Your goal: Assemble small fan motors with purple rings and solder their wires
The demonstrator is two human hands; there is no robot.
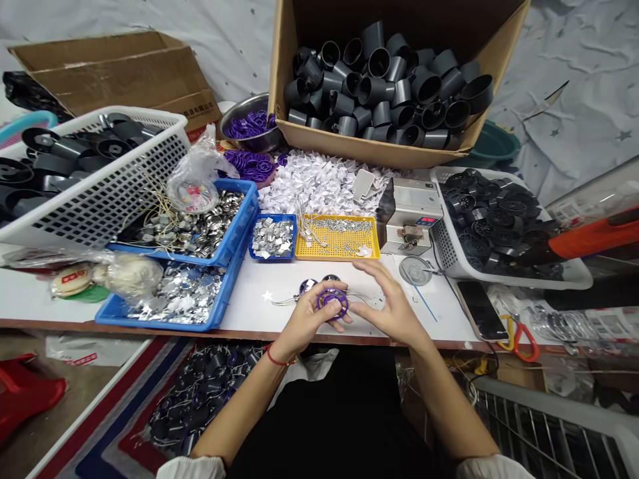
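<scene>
My left hand (pixel 310 313) is closed around a round purple plastic ring (pixel 341 295), with the thumb pressed over its middle. Just right of it, my right hand (pixel 387 303) has its thumb and fingers spread apart with nothing between them. Thin pale wires (pixel 284 303) stick out on the table to the left of the ring. Behind my left fingers, a small round part with a purple rim (pixel 307 286) and a dark round part (pixel 330 277) lie on the white table (pixel 254 286); my fingers partly cover them.
Ahead are a blue tray (pixel 272 254) of small metal squares, a yellow tray (pixel 299 251) of tiny metal parts and a small machine (pixel 412 199). A cardboard box (pixel 359 143) of dark cups stands behind. Right lie a phone (pixel 482 311) and scissors (pixel 524 342).
</scene>
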